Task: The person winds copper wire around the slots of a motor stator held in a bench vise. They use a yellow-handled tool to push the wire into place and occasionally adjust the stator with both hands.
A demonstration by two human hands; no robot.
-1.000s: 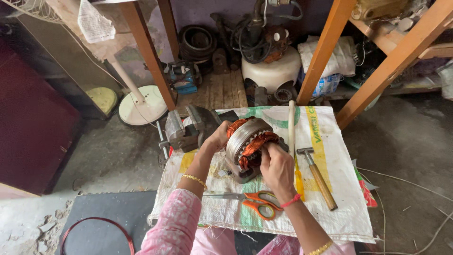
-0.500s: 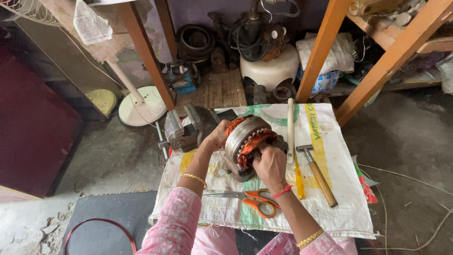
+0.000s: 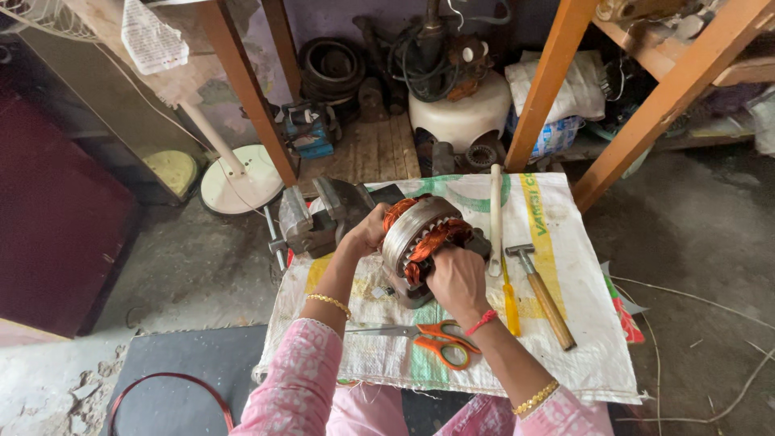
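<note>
Two bare hands close on a motor stator (image 3: 420,238), a grey metal ring packed with copper-orange windings, standing on edge just above the middle of the frame on a white woven sack (image 3: 565,355) spread as a work mat. The left hand (image 3: 367,234) cups the stator's left rim, fingers curled around the far side, a gold bangle on that wrist. The right hand (image 3: 456,282) sits at the lower right of the stator with its fingers bent and pressed into the copper windings; whether they pinch a wire there cannot be told, since the back of the hand hides the fingertips. A red thread band circles the right wrist, and both arms wear pink sleeves. Just left of the stator, touching the sack's upper left edge, stands a grey bench vise (image 3: 311,222). Below the hands lie orange-handled scissors (image 3: 428,339), blades pointing left. To the right of the stator a long white rod (image 3: 496,218) lies nearly upright in the frame, with a yellow-handled screwdriver (image 3: 511,303) just below it and a wooden-handled hammer (image 3: 541,291) beside them, head toward the top. A white fan base (image 3: 234,182) rests on the floor at upper left.
</note>
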